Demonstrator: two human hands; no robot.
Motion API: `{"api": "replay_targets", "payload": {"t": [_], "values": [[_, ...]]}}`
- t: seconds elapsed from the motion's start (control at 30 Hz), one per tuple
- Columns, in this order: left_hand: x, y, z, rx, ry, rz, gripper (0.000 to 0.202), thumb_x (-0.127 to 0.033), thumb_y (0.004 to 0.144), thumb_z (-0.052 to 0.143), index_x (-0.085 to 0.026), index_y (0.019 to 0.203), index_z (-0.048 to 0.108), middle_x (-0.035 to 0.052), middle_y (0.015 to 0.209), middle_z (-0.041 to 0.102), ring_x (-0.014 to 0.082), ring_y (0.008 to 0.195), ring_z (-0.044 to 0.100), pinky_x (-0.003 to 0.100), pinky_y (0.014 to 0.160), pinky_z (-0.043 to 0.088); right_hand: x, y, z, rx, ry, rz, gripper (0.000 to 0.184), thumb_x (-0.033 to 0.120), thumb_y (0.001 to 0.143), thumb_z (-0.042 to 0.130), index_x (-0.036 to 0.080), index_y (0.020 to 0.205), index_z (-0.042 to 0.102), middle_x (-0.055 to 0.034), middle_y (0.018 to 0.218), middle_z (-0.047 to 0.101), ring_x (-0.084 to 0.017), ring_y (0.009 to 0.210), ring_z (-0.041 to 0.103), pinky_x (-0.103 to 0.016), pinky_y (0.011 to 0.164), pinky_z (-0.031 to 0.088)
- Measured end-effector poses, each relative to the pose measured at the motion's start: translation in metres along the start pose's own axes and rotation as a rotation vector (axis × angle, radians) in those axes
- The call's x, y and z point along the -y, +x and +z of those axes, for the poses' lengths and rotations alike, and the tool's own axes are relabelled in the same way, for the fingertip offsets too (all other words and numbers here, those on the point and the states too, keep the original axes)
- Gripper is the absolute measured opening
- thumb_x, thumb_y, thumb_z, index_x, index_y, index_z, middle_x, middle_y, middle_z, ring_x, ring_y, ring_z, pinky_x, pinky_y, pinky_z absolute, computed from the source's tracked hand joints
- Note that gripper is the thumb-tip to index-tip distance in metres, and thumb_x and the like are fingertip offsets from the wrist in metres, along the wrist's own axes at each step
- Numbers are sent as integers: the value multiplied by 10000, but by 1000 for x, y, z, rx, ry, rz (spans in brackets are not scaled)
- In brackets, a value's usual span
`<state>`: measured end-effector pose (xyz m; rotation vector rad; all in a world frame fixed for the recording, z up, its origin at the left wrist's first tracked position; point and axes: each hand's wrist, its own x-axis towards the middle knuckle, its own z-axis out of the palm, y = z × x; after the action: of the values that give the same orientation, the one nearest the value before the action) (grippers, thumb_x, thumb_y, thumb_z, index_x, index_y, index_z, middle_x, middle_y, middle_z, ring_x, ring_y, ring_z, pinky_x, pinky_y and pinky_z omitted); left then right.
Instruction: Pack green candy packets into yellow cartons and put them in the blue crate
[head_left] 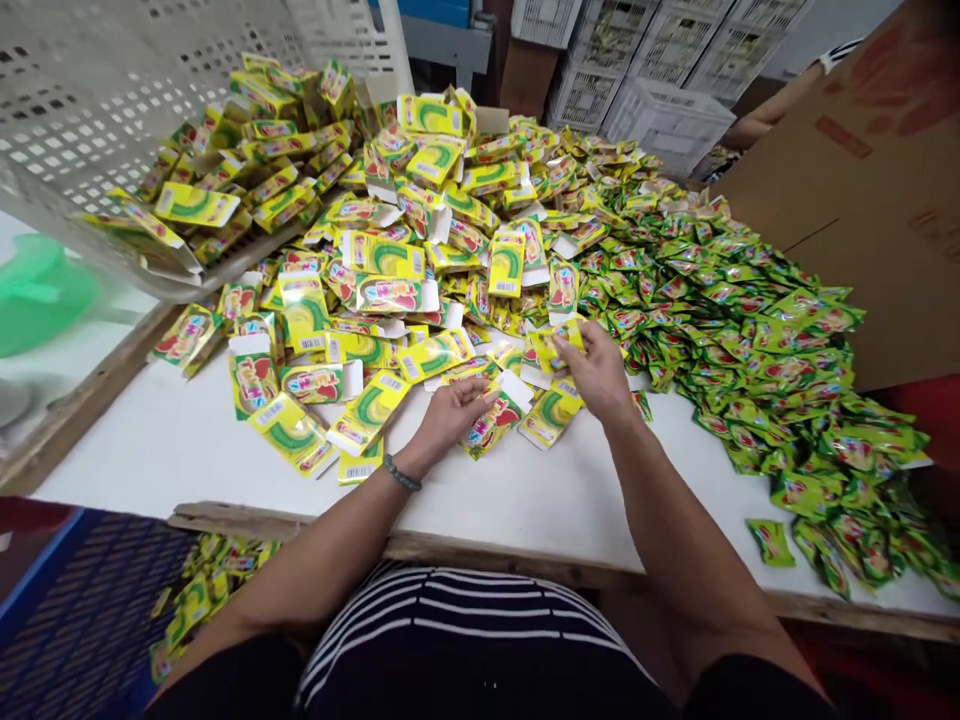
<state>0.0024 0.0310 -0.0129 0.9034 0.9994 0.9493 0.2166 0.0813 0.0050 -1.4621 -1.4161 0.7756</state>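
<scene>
My left hand (pixel 452 412) is closed, thumb against fingers, on a small printed carton (pixel 491 425) whose white end flap stands open. My right hand (pixel 598 372) pinches a yellow packet (pixel 553 346) just above and to the right of that carton; whether it is a sachet or a flat box is unclear. Below the packet a yellow carton (pixel 551 413) lies on the white tabletop (pixel 517 515). A heap of yellow cartons (pixel 382 255), many with open flaps, spreads ahead of my hands. To the right lies a large pile of green sachets (pixel 735 320).
A white plastic crate (pixel 187 90) lies tipped at the left, spilling cartons. Below the table's left edge sits a blue crate (pixel 82 610) with more packets. A cardboard box (pixel 847 190) stands at the right, near another person's arm (pixel 780 105). White crates (pixel 660 115) are stacked behind.
</scene>
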Motion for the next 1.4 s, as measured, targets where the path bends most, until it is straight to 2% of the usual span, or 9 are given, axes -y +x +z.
{"api": "replay_targets", "payload": {"t": [0.2, 0.43, 0.57, 0.73, 0.83, 0.93, 1.03, 1.17, 1.4], "values": [[5, -5, 9, 132, 235, -10, 403, -421, 656, 793, -128, 927, 741, 45, 824, 735, 159, 725, 639, 248, 652, 484, -16, -78, -11, 68, 207, 157, 319, 511, 763, 651, 239, 927, 624, -5, 860, 654, -154, 713, 598, -302, 642, 522], [11, -9, 13, 250, 277, -42, 387, -426, 652, 795, -120, 880, 731, 43, 779, 722, 124, 662, 611, 229, 617, 459, -13, -75, -19, 335, -150, -64, 190, 389, 767, 645, 208, 771, 700, -30, 795, 668, -171, 734, 588, -324, 698, 465], [15, -8, 13, 248, 232, -119, 424, -429, 633, 815, -109, 894, 718, 36, 708, 707, 118, 616, 607, 226, 581, 446, -7, -76, -13, 438, -181, -18, 143, 318, 730, 671, 216, 828, 688, 26, 667, 605, -130, 612, 516, -278, 605, 422], [14, -7, 13, 201, 149, -213, 422, -381, 567, 867, -112, 846, 703, 27, 678, 708, 108, 570, 603, 218, 540, 437, -14, -86, -8, 312, -3, 56, 357, 376, 720, 691, 212, 1033, 643, -16, 914, 669, -135, 676, 568, -287, 631, 489], [11, -6, 15, 154, 92, -265, 411, -365, 563, 874, -122, 843, 696, 28, 696, 724, 114, 584, 627, 226, 567, 471, -32, -79, -31, -28, -88, 91, 365, 435, 813, 580, 193, 1082, 625, -83, 1065, 678, -182, 843, 632, -342, 781, 524], [10, -4, 19, 140, 66, -297, 410, -350, 549, 883, -125, 832, 690, 26, 681, 724, 118, 581, 636, 229, 574, 483, -60, -59, -69, -381, -469, 299, 422, 444, 842, 509, 136, 1104, 628, -144, 1074, 679, -240, 956, 627, -404, 897, 481], [10, -3, 24, 139, 69, -284, 408, -352, 555, 880, -122, 829, 684, 25, 670, 720, 118, 571, 633, 233, 566, 483, -87, -44, -98, -391, -645, 468, 503, 418, 719, 649, 87, 1097, 633, -175, 1045, 678, -298, 990, 607, -432, 882, 461], [9, -5, 25, 138, 78, -273, 411, -351, 553, 879, -124, 825, 671, 20, 675, 716, 108, 559, 620, 224, 548, 468, -99, -47, -104, -242, -588, 554, 332, 426, 642, 704, 161, 835, 656, -62, 753, 659, -229, 743, 584, -355, 709, 450], [12, -6, 25, 123, 128, -270, 376, -332, 589, 853, -120, 841, 673, 20, 684, 703, 97, 558, 601, 206, 527, 437, -53, -91, -74, -207, 30, 319, 395, 529, 688, 715, 218, 900, 594, 6, 757, 626, -135, 623, 527, -268, 543, 420]]}}
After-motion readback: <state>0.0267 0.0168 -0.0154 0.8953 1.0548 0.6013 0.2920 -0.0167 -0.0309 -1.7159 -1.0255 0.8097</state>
